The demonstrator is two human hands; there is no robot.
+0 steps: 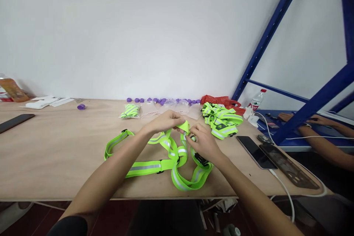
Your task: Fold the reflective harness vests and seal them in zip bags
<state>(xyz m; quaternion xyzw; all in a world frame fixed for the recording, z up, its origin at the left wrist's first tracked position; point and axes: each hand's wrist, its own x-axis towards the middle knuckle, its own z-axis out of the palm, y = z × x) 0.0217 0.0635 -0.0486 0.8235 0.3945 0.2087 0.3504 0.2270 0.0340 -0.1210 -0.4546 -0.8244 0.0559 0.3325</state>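
Observation:
A reflective harness of neon-green straps with silver stripes [145, 168] lies spread across the table in front of me, with black buckles on it. My left hand [167, 121] is closed on one of its straps, lifted a little above the table. Close beside it, my right hand [203, 141] pinches the same harness near a loop of strap. The fingertips of both hands almost meet, and part of the strap between them is hidden. A loop with a black buckle hangs below my right hand and rests on the wood.
Behind my hands lie a bagged folded harness [130, 111], clear plastic bags [171, 107] and purple rolls [163, 101]. More harnesses [221, 120] are heaped by a red bag [224, 100]. A phone [256, 152] with a cable is at right; another person's arms [326, 140] are beyond.

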